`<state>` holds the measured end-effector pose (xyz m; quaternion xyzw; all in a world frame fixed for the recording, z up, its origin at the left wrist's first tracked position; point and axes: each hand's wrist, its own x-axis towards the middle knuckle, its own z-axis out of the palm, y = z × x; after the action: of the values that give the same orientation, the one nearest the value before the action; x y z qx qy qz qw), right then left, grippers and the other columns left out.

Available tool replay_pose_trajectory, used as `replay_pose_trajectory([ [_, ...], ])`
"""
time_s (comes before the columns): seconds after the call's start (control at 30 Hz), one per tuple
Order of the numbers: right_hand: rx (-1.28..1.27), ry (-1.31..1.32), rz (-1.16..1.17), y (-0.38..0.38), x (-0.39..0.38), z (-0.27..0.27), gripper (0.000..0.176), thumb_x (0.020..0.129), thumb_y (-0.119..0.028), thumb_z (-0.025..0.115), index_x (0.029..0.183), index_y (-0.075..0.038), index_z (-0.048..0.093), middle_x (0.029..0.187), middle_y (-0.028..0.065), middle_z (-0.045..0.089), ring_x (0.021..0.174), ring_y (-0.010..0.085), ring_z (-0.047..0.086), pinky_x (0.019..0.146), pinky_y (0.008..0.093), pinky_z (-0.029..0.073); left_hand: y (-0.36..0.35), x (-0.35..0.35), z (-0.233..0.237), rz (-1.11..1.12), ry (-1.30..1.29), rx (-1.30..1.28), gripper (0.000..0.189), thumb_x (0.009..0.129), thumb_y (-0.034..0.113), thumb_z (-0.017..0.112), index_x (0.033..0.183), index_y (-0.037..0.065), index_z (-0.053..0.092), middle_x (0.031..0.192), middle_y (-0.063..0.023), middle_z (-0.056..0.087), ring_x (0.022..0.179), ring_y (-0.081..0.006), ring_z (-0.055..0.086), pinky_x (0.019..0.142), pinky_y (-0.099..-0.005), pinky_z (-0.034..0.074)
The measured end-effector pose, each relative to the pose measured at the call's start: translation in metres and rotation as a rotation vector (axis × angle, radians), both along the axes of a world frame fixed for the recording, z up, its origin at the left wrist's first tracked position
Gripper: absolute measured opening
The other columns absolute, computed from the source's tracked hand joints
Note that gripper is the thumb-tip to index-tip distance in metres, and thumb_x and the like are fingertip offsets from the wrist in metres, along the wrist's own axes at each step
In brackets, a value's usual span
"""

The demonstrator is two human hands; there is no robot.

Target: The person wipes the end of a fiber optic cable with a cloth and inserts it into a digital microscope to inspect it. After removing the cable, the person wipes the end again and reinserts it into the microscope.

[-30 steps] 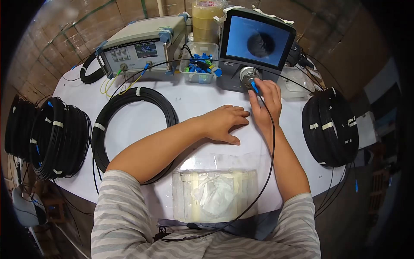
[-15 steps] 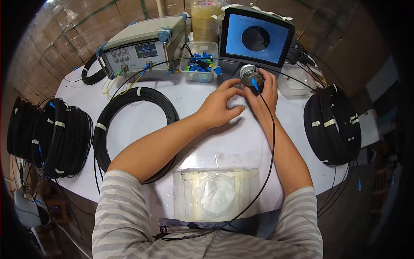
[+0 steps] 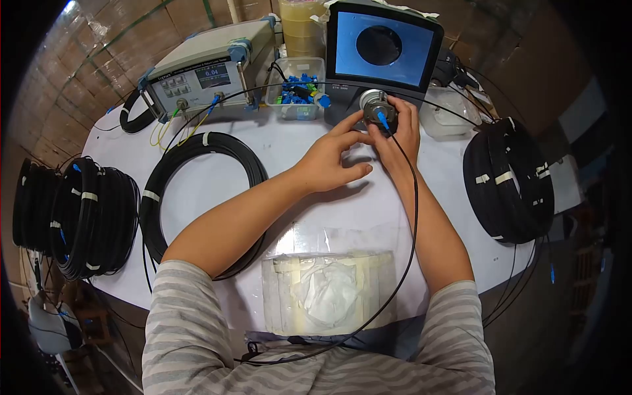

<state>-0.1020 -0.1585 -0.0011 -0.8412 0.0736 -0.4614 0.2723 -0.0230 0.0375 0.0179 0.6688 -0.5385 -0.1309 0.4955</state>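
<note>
A blue connector (image 3: 383, 120) on a black cable sits in the round metal port (image 3: 378, 108) below a monitor (image 3: 385, 49), whose blue screen shows a dark disc. My right hand (image 3: 399, 135) wraps the right side of the port, fingers curled on it. From the left, my left hand (image 3: 336, 158) reaches the port with its index fingertip near the rim; its thumb is spread away and nothing is held in it. The black cable runs from the connector down past my right forearm to my lap.
A tester (image 3: 197, 76) with yellow leads stands back left, beside a bin (image 3: 296, 112) of blue connectors. Black cable coils lie left (image 3: 148, 217), far left (image 3: 85, 217) and right (image 3: 507, 181). A taped pad (image 3: 280, 296) is at the front edge.
The view has shifted slightly. On the screen, the disc has changed from showing a grey patch to nearly even black. Both hands remain around the port.
</note>
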Motion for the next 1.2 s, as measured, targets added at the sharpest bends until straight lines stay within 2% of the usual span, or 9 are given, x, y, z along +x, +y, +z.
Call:
replay_pose_trajectory([
  [1.2,0.014,0.001,0.002,0.0026,-0.0013,0.0039,0.062,0.082,-0.017,0.084,0.139,-0.010,0.059,0.133,0.0131,0.059,0.125,0.0347,0.061,0.104,0.0448,0.052,0.0026,0.0016,0.0008,-0.057,0.050,0.048,0.063,0.086,0.033,0.086,0.142,0.012,0.069,0.179,-0.0204,0.021,0.148,-0.0367,0.052,0.110,-0.0471,0.051],
])
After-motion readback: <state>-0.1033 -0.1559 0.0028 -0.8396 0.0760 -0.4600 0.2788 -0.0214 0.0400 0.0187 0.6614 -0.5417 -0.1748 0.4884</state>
